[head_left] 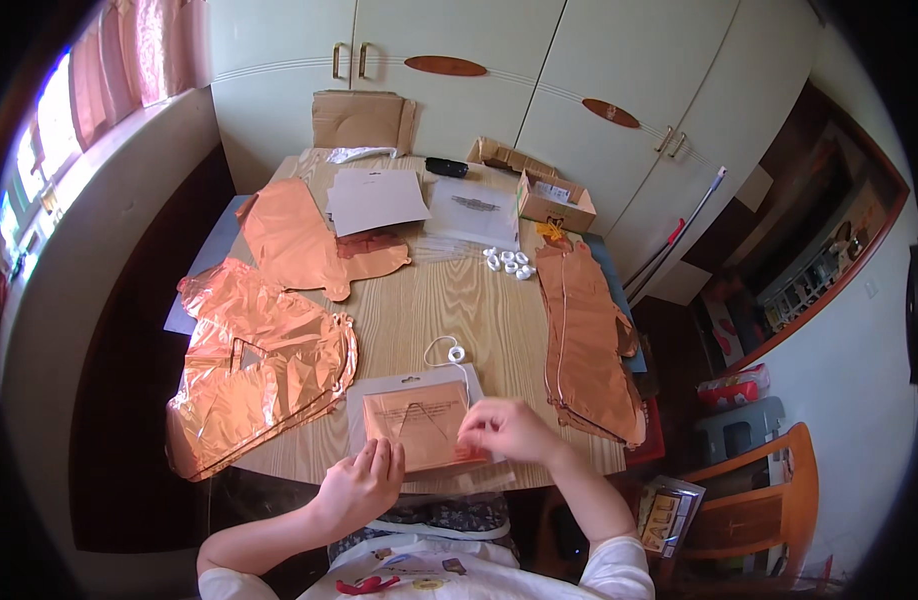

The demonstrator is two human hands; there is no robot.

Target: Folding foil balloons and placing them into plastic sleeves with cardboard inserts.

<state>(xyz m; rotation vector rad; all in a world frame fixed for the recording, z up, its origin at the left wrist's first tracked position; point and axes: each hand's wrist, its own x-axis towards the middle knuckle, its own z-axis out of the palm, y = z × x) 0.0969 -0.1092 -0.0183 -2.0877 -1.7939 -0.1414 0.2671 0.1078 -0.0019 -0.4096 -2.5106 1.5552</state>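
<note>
A clear plastic package (356,412) with a pale card and a hang hole lies at the table's near edge. Inside it shows a folded rose-gold foil balloon (415,425) with thin dark lines on it. My left hand (364,482) has its fingers pressed together on the package's near left corner; the thumb is hidden. Over the right side of the package my right hand (511,432) is closed in a pinch, and what it pinches is too small to make out. A small white ribbon roll (456,354) sits just beyond the package, its loose ribbon (431,345) curling leftward and toward the package.
Flat rose-gold foil balloons lie in stacks at left (269,350), far left (289,240) and right (584,340). Several white ribbon rolls (509,262), pale cards (377,198), clear bags (471,215) and an open cardboard box (559,205) occupy the far side. A wooden chair (769,500) stands right.
</note>
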